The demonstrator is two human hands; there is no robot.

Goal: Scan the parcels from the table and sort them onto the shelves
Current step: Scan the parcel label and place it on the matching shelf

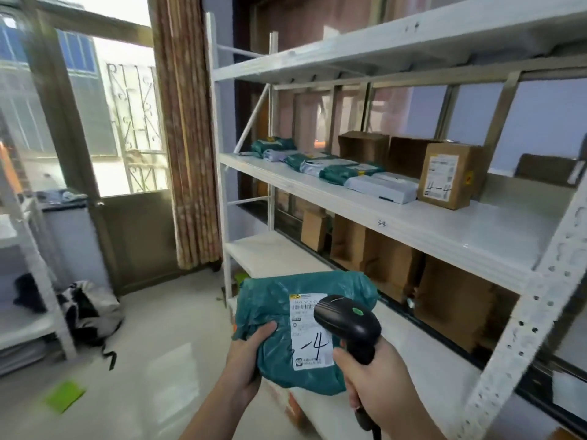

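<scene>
My left hand (246,360) grips a teal plastic parcel (273,309) at its near left edge, thumb on top. Its white shipping label (309,341) faces up, with "-4" handwritten on it. My right hand (371,381) holds a black barcode scanner (346,323) by the handle, its head over the label's right side. The white metal shelf unit (365,204) stands just ahead to the right. Its middle shelf carries a row of teal and grey mailers (336,173) and a brown box (448,176) marked "4-4".
Cardboard boxes (381,255) fill the lower shelf level. A perforated white upright (521,328) rises close on my right. A door with a curtain (187,131) is ahead on the left. A black-and-white bag (85,309) and a green sheet (63,395) lie on the floor.
</scene>
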